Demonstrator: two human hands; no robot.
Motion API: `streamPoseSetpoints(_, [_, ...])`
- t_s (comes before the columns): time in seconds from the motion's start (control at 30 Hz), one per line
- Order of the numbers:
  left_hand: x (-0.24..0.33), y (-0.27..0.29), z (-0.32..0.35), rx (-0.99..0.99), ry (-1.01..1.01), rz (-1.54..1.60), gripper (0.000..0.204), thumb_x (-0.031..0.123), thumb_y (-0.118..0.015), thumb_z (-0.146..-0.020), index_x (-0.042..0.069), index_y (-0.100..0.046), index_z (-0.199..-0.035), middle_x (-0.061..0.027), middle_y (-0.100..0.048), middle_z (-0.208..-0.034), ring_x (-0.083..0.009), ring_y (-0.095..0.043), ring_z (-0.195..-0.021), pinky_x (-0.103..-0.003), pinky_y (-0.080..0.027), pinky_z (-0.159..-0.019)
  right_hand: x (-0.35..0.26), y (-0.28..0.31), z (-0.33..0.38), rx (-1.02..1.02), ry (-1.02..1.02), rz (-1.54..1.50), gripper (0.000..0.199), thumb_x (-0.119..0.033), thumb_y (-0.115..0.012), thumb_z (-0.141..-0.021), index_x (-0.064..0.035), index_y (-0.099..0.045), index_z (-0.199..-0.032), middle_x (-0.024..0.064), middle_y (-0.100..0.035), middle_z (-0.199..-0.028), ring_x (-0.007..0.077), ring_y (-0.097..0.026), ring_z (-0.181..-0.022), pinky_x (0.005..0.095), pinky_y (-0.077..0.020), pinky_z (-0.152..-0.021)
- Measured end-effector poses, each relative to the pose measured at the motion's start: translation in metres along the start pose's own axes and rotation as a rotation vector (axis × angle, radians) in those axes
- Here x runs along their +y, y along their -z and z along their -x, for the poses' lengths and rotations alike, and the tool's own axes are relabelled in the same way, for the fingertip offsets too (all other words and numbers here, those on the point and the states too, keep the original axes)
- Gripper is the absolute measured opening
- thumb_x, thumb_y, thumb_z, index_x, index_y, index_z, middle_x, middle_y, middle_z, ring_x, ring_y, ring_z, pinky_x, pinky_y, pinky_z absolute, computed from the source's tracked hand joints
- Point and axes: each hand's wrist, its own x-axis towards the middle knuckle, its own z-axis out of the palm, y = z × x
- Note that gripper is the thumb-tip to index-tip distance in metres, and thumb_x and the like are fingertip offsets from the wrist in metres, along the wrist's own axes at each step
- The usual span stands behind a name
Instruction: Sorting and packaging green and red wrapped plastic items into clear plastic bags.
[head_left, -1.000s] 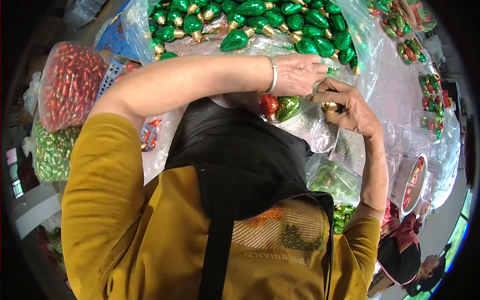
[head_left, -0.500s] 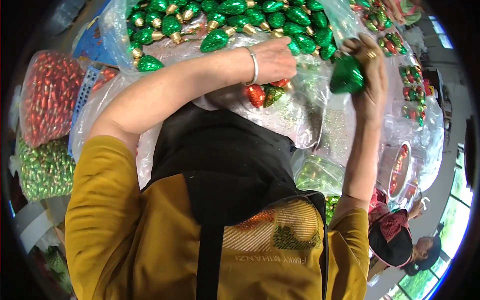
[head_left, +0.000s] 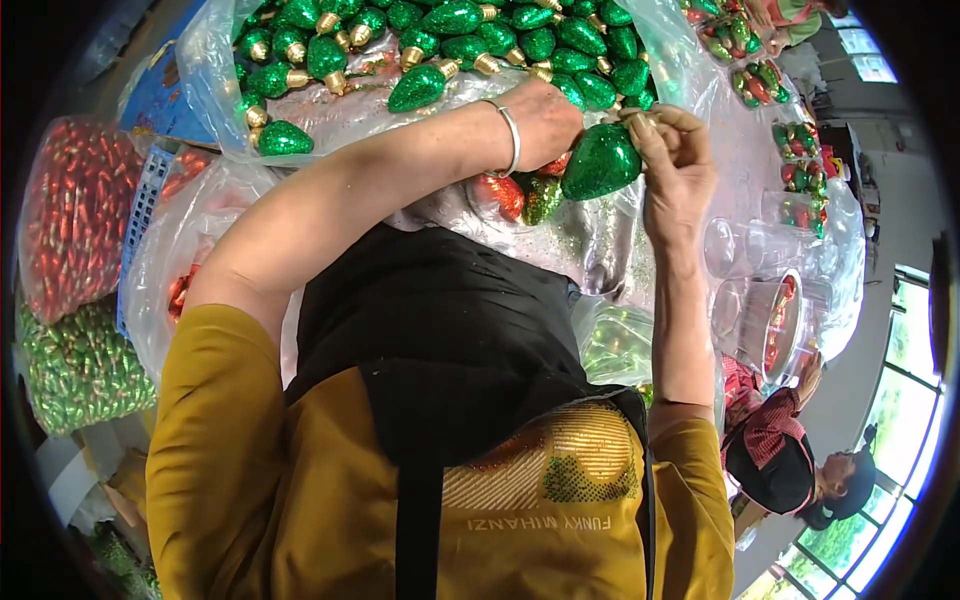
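My right hand (head_left: 678, 165) pinches a large dark green glitter bulb ornament (head_left: 602, 163) near its top, holding it close to my left hand. My left hand (head_left: 545, 125) is closed, with its fingertips partly hidden. Just under it hang a red bulb ornament (head_left: 500, 196) and a lighter green one (head_left: 542, 199), bunched together against the hand. Beyond both hands many green glitter bulbs with gold caps (head_left: 416, 88) lie in an open clear plastic bag (head_left: 215, 75).
Full bags of red ornaments (head_left: 80, 210) and green ornaments (head_left: 85, 365) stand at the left beside a blue basket (head_left: 145, 215). Bunched ornaments (head_left: 800, 178) line the right side, near a clear tub (head_left: 775, 325). A co-worker (head_left: 785, 455) sits at the lower right.
My right hand has brought the green bulb leftward, right up to my left hand and the bunched ornaments. My left hand stays almost in place.
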Motion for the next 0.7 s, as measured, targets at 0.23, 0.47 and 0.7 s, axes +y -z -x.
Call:
streamPoseSetpoints(0.23, [-0.001, 0.007, -0.005, -0.057, 0.074, 0.012, 0.009, 0.01, -0.057, -0.07, 0.006, -0.061, -0.063, -0.0111, -0.061, -0.065, -0.0263, -0.063, -0.071, -0.037, -0.048, -0.066, 0.02, 0.01, -0.004, 0.156, 0.017, 0.085, 0.022, -0.005, -0.07, -0.08, 0.0014, -0.054, -0.094, 0.01, -0.065, -0.086, 0.0113, -0.061, -0.076, 0.023, -0.049, -0.07])
streamPoseSetpoints(0.47, [0.0, 0.013, -0.008, -0.13, 0.124, 0.134, 0.007, 0.009, -0.059, -0.07, 0.006, -0.062, -0.064, -0.0124, -0.061, -0.068, -0.0277, -0.063, -0.074, -0.039, -0.048, -0.067, 0.008, 0.015, 0.004, 0.038, -0.046, 0.198, 0.023, -0.008, -0.072, -0.078, 0.0013, -0.056, -0.091, 0.0076, -0.064, -0.078, 0.0118, -0.061, -0.073, 0.0236, -0.0495, -0.066])
streamPoseSetpoints(0.7, [-0.004, 0.007, -0.017, -0.121, 0.118, 0.074, 0.009, 0.011, -0.06, -0.07, 0.004, -0.062, -0.066, -0.0133, -0.061, -0.069, -0.0291, -0.063, -0.075, -0.04, -0.049, -0.067, 0.003, 0.011, -0.011, -0.322, -0.209, 0.533, 0.024, -0.011, -0.075, -0.075, 0.0004, -0.058, -0.087, 0.0067, -0.065, -0.077, 0.0112, -0.06, -0.07, 0.0245, -0.0496, -0.062])
